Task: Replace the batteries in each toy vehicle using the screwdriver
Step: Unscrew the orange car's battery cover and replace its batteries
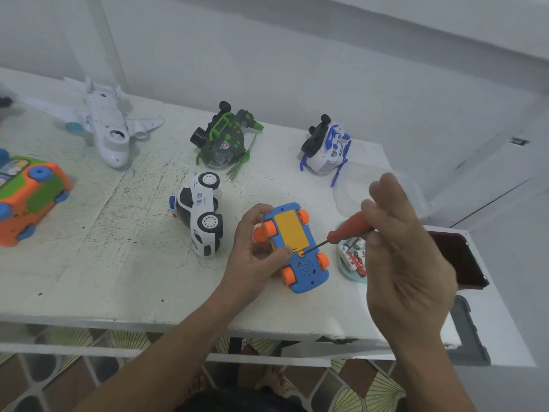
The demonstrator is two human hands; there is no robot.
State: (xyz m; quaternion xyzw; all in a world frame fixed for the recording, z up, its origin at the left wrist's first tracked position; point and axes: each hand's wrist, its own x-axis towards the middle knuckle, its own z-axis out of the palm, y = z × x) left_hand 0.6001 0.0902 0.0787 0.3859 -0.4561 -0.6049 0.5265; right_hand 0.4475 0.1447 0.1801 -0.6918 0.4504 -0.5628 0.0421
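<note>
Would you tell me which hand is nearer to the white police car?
Left. The left hand grips the blue car just right of the police car; the right hand holds the screwdriver farther right.

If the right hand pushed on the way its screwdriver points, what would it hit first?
The blue toy car: the screwdriver in the right hand aims at its underside, at the edge of the yellow cover, tip seemingly touching. The left hand has its thumb beside.

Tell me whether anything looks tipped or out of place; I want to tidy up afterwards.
The white police car lies on its side, and the green toy and blue-and-white toy behind it are tipped wheels-up. The blue car is upside down, but the left hand holds it for the screwdriver.
</note>
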